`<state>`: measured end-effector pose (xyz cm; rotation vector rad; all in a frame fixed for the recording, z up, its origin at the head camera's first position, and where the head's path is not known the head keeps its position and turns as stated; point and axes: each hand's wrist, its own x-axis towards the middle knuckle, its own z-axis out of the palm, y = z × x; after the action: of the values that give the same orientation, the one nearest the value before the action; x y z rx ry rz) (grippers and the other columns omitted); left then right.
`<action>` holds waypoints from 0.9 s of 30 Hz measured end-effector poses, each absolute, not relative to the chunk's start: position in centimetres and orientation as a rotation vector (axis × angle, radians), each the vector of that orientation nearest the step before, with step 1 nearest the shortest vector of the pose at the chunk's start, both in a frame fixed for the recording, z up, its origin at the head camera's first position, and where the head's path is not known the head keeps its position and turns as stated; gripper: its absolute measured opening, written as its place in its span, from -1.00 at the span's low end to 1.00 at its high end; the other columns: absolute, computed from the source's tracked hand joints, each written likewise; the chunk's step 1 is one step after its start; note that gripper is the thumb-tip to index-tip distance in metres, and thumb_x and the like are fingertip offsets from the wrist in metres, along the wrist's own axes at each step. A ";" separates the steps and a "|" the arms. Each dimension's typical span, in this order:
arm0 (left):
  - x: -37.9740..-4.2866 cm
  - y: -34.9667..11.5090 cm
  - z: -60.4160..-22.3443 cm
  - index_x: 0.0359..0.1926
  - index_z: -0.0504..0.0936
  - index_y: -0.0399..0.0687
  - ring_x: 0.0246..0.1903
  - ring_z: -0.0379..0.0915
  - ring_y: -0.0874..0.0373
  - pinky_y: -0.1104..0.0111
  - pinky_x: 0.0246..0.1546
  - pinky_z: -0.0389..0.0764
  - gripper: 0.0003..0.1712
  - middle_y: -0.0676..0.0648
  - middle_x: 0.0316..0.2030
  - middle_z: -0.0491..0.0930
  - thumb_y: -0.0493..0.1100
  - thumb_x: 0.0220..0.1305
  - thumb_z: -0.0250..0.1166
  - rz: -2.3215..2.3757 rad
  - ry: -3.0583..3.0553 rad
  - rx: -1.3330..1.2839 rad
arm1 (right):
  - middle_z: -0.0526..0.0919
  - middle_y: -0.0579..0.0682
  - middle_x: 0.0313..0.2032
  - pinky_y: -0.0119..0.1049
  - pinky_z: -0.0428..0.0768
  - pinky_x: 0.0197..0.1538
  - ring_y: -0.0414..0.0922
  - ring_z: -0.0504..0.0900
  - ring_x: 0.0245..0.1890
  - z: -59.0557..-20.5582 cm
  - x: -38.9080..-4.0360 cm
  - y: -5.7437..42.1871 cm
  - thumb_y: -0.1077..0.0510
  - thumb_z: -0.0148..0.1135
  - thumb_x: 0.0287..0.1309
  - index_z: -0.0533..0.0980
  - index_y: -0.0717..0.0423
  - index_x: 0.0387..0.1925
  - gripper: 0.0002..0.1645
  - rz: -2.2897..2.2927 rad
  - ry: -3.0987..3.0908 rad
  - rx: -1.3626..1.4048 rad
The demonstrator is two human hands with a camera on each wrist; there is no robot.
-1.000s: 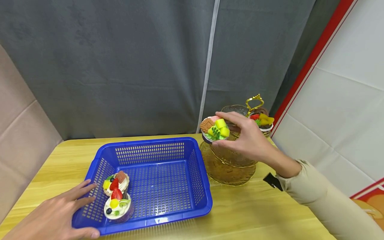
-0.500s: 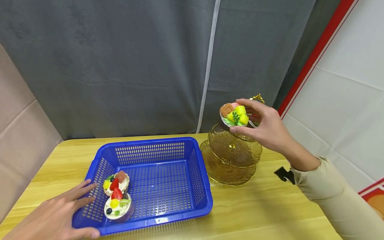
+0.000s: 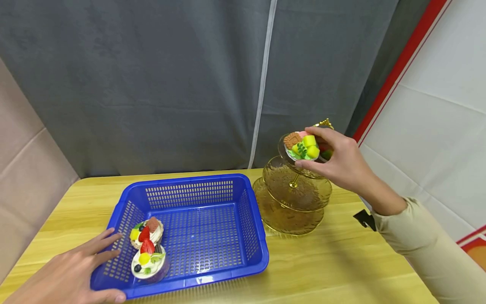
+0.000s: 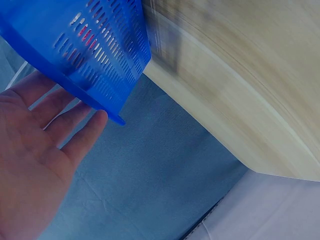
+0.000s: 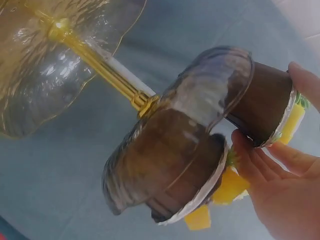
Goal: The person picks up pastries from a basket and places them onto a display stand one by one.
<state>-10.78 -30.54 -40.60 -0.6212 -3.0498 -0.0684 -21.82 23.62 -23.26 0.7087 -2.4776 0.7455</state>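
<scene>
My right hand (image 3: 343, 160) grips a cupcake (image 3: 302, 146) topped with yellow fruit cubes, a green sprig and a brown biscuit. It is at the top tier of a three-tier amber cake stand (image 3: 290, 198). In the right wrist view its dark cup sits right at the top plate (image 5: 220, 85). Beside it on that plate is a second cupcake (image 5: 170, 202), mostly hidden by my hand in the head view. My left hand (image 3: 72, 272) rests its extended fingers on the left rim of a blue plastic basket (image 3: 197, 179).
Inside the basket, two cream cupcakes, one with a blueberry (image 3: 149, 268) and one behind it (image 3: 146, 232), stand at the left. The wooden table (image 3: 322, 261) backs onto a grey curtain (image 3: 171, 84). A white panel (image 3: 429, 139) rises on the right.
My right hand has carried the cupcake rightward to the stand's top tier, then slightly lower and further right. The left hand and basket have stayed put.
</scene>
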 end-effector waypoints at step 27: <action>-11.1 -30.5 -40.1 0.02 0.72 -0.06 0.23 0.33 -0.40 -0.27 -0.08 0.54 -0.09 -0.26 0.29 0.43 0.57 -0.09 0.32 -0.042 -3.119 -0.603 | 0.63 0.20 -0.11 0.04 0.54 -0.17 0.14 0.53 -0.06 -24.5 -22.2 22.5 -0.22 0.50 -0.02 0.56 0.27 0.04 -0.23 0.255 -2.467 0.599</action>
<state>-11.08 -30.49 -40.08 -0.6029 -3.1189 -0.0423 -22.19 22.48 -24.53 0.5988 -2.4667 0.2554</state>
